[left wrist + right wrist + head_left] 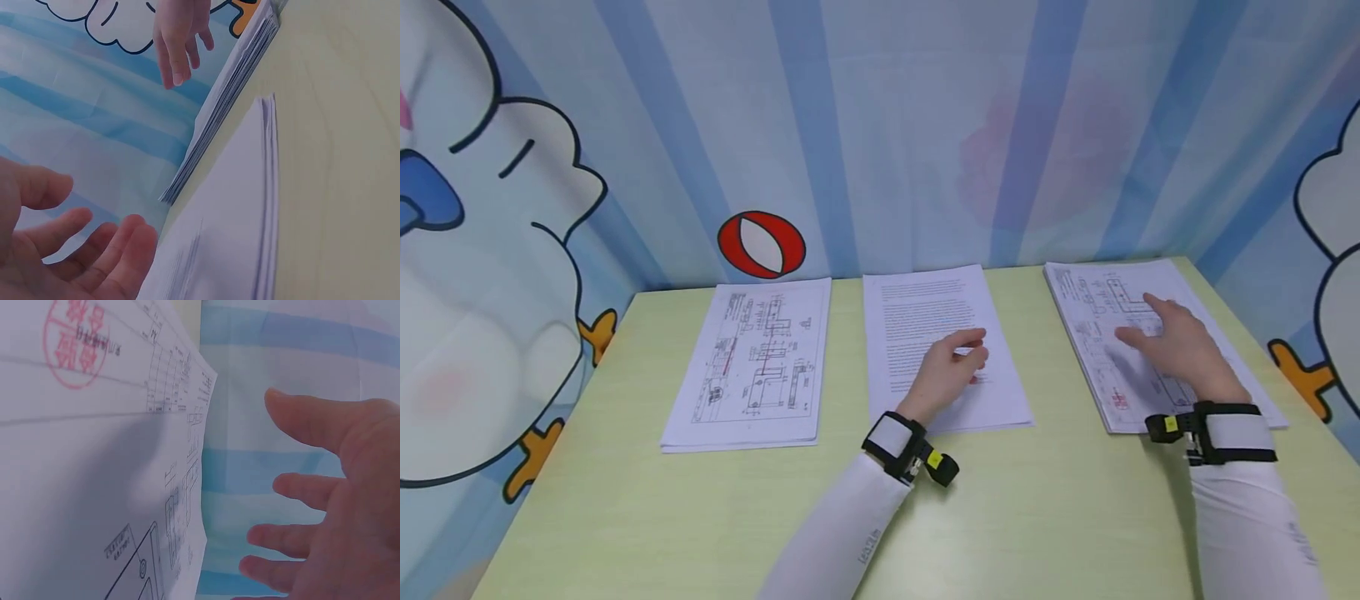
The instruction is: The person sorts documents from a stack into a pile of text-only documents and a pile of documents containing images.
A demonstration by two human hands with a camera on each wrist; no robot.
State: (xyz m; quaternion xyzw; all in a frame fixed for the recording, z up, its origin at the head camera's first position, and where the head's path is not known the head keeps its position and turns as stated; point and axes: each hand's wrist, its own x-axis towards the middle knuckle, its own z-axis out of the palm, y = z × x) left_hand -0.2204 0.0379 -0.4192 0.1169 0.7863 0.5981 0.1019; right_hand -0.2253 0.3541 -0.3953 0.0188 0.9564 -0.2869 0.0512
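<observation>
My left hand [946, 372] hovers over the middle stack of printed text pages [917, 308], its fingers loosely bent with nothing between them. In the left wrist view, that hand [81, 250] hangs beside the thin stack's edge [267, 187]. Over the right-hand stack of technical drawings [1078, 333] is my right hand [1183, 346], fingers spread and thumb apart, holding nothing. The right wrist view shows this hand [331, 487] above the top drawing, which bears a red round stamp [76, 340] and takes the hand's shadow.
Another stack of drawings [752, 367] lies at the left of the pale green table [715, 525]. The right stack [231, 94] looks thicker than the middle one. Behind the table hangs a blue striped curtain [895, 125] with cartoon figures and a red ball print [730, 242].
</observation>
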